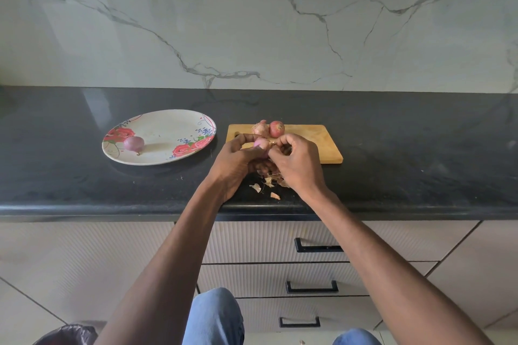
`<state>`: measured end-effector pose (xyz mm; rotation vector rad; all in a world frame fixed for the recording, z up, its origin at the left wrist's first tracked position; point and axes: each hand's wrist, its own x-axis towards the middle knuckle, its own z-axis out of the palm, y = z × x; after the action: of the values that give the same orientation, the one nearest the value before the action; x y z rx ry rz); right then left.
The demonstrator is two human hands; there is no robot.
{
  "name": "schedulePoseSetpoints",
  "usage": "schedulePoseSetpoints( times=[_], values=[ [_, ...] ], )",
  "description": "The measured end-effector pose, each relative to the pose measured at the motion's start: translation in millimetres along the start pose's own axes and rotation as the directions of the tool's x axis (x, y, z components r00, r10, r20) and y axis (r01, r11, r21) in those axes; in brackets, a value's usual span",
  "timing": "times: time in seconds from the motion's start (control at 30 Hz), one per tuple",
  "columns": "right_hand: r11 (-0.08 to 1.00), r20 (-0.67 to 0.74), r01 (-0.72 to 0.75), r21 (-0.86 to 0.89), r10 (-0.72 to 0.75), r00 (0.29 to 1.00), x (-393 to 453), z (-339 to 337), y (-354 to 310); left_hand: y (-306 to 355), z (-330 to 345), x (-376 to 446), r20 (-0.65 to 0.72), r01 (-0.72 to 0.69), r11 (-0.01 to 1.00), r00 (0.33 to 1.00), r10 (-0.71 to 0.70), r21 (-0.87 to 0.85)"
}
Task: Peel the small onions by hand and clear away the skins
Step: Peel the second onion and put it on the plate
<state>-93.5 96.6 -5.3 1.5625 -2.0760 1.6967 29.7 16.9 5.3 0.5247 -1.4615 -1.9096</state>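
Left hand grips a partly peeled small onion with curled fingers just over the near left corner of the wooden cutting board, while the right hand pinches a bit of dry skin at the onion's tip, fingers narrow and bent. Two unpeeled onions sit touching on the board's far edge, and loose skins lie on the black counter just in front of the board, partly under the hands. One peeled onion rests on the floral plate left of the board.
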Motion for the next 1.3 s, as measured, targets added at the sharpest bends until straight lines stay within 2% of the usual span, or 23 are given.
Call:
schedulePoseSetpoints(
  times=[0.5,0.9,1.03,1.07,1.2,1.3],
  values=[
    [0.978,-0.039,0.110,-0.178,-0.119,0.992,-2.6,5.8,1.8,0.1,-1.1,2.2,0.033,0.013,0.998,0.999,-0.015,0.056],
    [0.969,-0.087,0.146,-0.198,-0.166,0.982,-5.2,5.1,-1.4,4.9,5.8,-1.8,-0.003,0.046,0.996,0.999,-0.046,0.076],
    [0.990,-0.181,-0.037,-0.133,0.012,0.983,1.0,-1.2,3.9,6.7,-1.9,-1.8,-0.118,0.068,0.997,0.990,-0.072,-0.037],
    [0.993,-0.180,-0.040,-0.113,0.019,0.983,1.5,-2.2,4.3,6.4,-3.5,-1.8,-0.127,0.069,0.997,0.989,-0.073,-0.036],
    [0.974,-0.058,0.158,-0.163,-0.170,0.984,-4.7,2.2,-0.6,6.8,-2.7,-2.6,-0.115,0.106,0.994,0.987,-0.109,-0.034],
    [0.969,-0.076,0.186,-0.165,-0.200,0.977,-2.0,0.3,2.1,8.5,-1.9,-3.6,-0.118,0.112,0.992,0.986,-0.118,-0.051]
  ],
)
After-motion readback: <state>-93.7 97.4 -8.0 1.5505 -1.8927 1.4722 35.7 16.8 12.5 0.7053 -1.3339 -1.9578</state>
